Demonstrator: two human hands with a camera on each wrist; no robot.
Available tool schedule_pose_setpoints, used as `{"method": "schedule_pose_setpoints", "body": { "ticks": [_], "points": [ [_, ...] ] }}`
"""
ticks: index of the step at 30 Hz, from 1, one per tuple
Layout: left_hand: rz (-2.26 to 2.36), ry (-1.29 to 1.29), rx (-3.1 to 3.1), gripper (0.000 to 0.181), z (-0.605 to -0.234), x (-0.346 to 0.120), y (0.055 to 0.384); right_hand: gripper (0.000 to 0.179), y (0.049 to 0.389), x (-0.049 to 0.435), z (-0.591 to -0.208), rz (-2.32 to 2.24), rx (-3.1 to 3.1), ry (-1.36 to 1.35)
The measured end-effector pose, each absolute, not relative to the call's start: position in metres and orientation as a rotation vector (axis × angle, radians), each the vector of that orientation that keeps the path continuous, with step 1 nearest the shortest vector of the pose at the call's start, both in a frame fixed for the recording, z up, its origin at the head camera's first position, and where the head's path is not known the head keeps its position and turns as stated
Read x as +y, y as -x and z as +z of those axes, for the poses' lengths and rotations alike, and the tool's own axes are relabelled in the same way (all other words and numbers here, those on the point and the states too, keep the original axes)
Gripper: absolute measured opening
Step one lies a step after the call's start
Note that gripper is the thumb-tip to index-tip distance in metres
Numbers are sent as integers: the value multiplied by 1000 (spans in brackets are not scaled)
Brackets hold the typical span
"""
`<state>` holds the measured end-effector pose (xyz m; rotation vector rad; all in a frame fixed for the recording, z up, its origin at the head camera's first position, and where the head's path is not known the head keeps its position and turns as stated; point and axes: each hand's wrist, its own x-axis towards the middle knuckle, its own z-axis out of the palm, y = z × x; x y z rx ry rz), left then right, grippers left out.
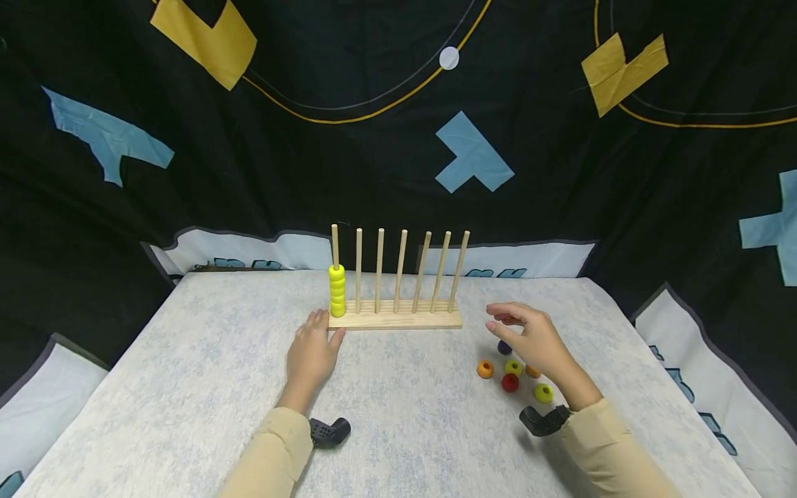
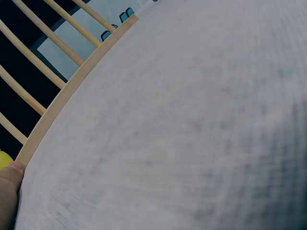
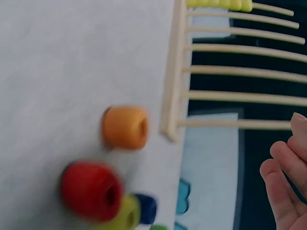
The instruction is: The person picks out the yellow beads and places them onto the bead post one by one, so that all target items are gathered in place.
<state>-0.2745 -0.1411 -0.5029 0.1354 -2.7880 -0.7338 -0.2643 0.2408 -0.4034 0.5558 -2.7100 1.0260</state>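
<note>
A wooden bead rack has a row of upright pegs on a flat base. Yellow beads are stacked on its leftmost peg. My left hand rests against the base's left end, its fingers extended beside it and its thumb by the front corner. In the left wrist view the thumb touches that corner. To the right of the rack, my right hand hovers over loose beads with bent fingers and nothing visible between them. Around it lie an orange bead, a red bead and a purple bead.
Yellow-green beads and another orange bead lie among the loose ones, partly under the right hand. A pale mottled cloth covers the table. Behind it hangs a black curtain with blue and yellow shapes.
</note>
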Motion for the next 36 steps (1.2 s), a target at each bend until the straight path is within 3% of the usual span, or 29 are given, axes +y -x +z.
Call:
{"method": "schedule_pose_setpoints", "body": {
  "ticks": [9,18,36],
  "points": [
    [-739,-133,-2796,64,-501,-141,273,39,249,274,-430,913,-2895,-425],
    [-754,-133,-2795,64,-500,-141,274,36,242,286,-451,839,-2982,-459],
    [-745,-144,-2790,65,-501,-140,274,28,248,287,-453,703,-3055,-497]
  ]
}}
